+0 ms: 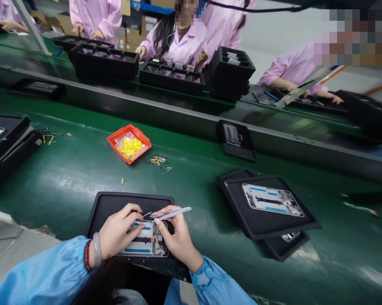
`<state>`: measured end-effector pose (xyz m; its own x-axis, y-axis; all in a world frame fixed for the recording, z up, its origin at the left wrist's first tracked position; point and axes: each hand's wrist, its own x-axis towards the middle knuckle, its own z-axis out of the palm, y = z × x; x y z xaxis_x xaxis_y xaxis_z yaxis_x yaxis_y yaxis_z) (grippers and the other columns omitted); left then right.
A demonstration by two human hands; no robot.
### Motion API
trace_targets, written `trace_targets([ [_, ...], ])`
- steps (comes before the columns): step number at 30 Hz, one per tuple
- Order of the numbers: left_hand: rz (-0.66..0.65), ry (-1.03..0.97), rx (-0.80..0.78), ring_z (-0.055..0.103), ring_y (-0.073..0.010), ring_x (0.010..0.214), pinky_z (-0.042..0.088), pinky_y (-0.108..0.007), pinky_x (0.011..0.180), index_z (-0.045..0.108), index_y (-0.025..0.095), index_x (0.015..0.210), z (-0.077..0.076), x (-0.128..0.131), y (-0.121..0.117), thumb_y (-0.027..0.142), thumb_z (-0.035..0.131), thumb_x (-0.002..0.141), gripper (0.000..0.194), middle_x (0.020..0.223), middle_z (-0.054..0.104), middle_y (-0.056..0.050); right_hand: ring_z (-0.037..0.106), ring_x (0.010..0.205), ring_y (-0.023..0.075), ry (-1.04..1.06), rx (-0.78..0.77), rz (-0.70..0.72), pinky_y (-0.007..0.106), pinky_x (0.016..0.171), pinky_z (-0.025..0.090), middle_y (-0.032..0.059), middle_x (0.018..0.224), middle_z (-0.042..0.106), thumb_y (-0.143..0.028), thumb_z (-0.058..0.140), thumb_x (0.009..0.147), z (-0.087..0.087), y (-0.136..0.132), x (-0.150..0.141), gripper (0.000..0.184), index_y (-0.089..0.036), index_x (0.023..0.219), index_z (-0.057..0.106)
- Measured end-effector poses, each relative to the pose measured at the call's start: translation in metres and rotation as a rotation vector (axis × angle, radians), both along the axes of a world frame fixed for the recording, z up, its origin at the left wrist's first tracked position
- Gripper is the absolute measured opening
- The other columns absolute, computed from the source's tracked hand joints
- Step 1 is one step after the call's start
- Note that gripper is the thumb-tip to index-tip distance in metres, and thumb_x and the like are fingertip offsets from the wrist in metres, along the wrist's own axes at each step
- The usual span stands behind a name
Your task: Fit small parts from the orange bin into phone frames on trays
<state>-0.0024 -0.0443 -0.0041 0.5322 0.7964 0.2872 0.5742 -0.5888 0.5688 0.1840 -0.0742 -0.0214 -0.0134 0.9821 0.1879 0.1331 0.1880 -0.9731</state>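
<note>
An opened phone housing (145, 235) with blue strips and exposed circuit parts lies on a black tray (103, 207) in front of me. Fingers bent, my left hand (122, 233) rests over its left end, gripping the far edge. Light-grey tweezers (174, 213) are pinched in my right hand (179, 239), their tips pointing left towards the housing's far edge. A thin strand (147, 214) shows between the fingertips of both hands; which fingers touch it I cannot tell. My left palm hides part of the housing.
A red bin (112, 145) of yellow pieces stands ahead, with small loose parts (159, 160) beside it. Stacked trays (270, 224) carrying phone housings are at right, more trays (9, 140) at left. Beyond a metal rail (178, 109), people in pink work near black bins (104, 59).
</note>
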Motion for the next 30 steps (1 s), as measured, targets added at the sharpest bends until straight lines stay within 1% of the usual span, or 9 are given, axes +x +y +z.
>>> trace_targets([
  [4,0.015,0.006,-0.033,0.056,-0.0072,0.054,0.05,-0.017,0.054,0.057,0.02,0.082,-0.0022,0.0007,-0.0004,0.022,0.039,0.09,0.019,0.091,0.06,-0.003,0.07,0.08,0.0164,-0.031,0.008,-0.002,0.028,0.072,0.058,0.0024,0.085,0.065,-0.021,0.056,0.086,0.0003,0.0007,0.0002,0.015,-0.025,0.097,0.046],
  [10,0.028,0.038,-0.08,0.057,-0.0081,0.056,0.051,-0.017,0.055,0.055,0.02,0.079,-0.0032,0.0019,0.0001,0.018,0.04,0.086,0.017,0.092,0.06,-0.002,0.071,0.082,0.0178,-0.107,0.014,0.036,0.028,0.072,0.058,0.0041,0.086,0.068,-0.017,0.056,0.085,0.0002,0.0016,0.0009,0.013,-0.024,0.094,0.048],
  [13,0.011,0.06,-0.085,0.059,-0.0089,0.061,0.052,-0.019,0.06,0.055,0.02,0.08,-0.003,0.001,0.0006,0.017,0.04,0.086,0.017,0.092,0.059,-0.002,0.07,0.08,0.0177,-0.143,0.05,0.012,0.027,0.07,0.059,0.0046,0.084,0.067,-0.016,0.055,0.085,0.0001,0.0009,0.0007,0.012,-0.023,0.093,0.048],
  [15,-0.022,0.076,-0.082,0.061,-0.0102,0.068,0.053,-0.019,0.065,0.055,0.02,0.082,-0.0027,0.0003,0.0012,0.017,0.039,0.087,0.017,0.093,0.059,-0.002,0.07,0.079,0.0175,-0.151,0.065,0.0,0.027,0.068,0.059,0.0046,0.083,0.067,-0.016,0.054,0.085,0.0004,0.0002,0.0008,0.011,-0.023,0.093,0.048],
  [18,-0.086,0.064,-0.053,0.062,-0.0114,0.077,0.053,-0.02,0.072,0.055,0.019,0.083,-0.0018,-0.0002,0.0028,0.014,0.035,0.089,0.021,0.093,0.059,-0.003,0.07,0.079,0.0177,-0.147,0.067,-0.01,0.028,0.069,0.059,0.0049,0.083,0.066,-0.018,0.054,0.086,0.0019,-0.0002,0.0011,0.01,-0.022,0.092,0.048],
  [20,-0.114,0.037,-0.041,0.062,-0.0113,0.078,0.052,-0.019,0.072,0.056,0.018,0.084,-0.0005,0.0,0.0043,0.012,0.033,0.09,0.024,0.092,0.058,-0.004,0.07,0.08,0.0179,-0.141,0.051,-0.004,0.029,0.07,0.059,0.005,0.084,0.066,-0.018,0.055,0.085,0.0037,0.0003,0.0014,0.011,-0.023,0.092,0.048],
  [25,-0.115,0.032,0.023,0.057,-0.0142,0.073,0.05,-0.024,0.068,0.059,0.017,0.08,0.0038,0.0001,0.0076,0.013,0.035,0.092,0.027,0.085,0.058,-0.005,0.071,0.08,0.0181,-0.113,-0.005,0.033,0.029,0.07,0.059,0.0049,0.084,0.069,-0.019,0.057,0.084,0.0069,0.0019,0.0014,0.012,-0.023,0.091,0.049],
  [30,-0.111,0.004,-0.032,0.057,-0.0138,0.074,0.048,-0.023,0.069,0.058,0.018,0.08,0.0026,-0.0016,0.0076,0.013,0.041,0.091,0.022,0.083,0.059,-0.003,0.071,0.079,0.0176,-0.054,-0.029,0.005,0.027,0.069,0.059,0.0036,0.084,0.07,-0.019,0.059,0.083,0.0054,0.0021,0.0008,0.012,-0.024,0.089,0.05],
])
